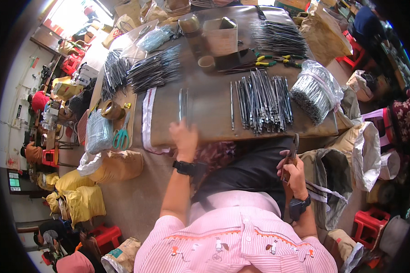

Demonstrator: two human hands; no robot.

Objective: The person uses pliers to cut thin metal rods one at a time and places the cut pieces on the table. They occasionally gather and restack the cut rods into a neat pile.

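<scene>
My left hand [184, 136], smeared by motion, is at the table's near edge. Its fingertips meet the lower ends of a few thin metal strips [183, 104]; whether they grip them is unclear. My right hand [295, 175] is closed around a pair of pliers [296, 144], jaws pointing up, beside my lap and below the table edge. Between the hands, on the tabletop, lies a broad row of silvery metal strips [264, 102] with small heads at their near ends. One single strip [232, 107] lies apart at the row's left.
A plastic-wrapped bundle [316, 93] sits at the table's right. More strip piles [155, 66] [278, 38] lie farther back. Yellow-handled pliers [271, 59], a phone [236, 60], a tape roll [206, 63] and a flask [190, 25] stand mid-table. Teal scissors [121, 137] lie left; open sacks [325, 182] stand right.
</scene>
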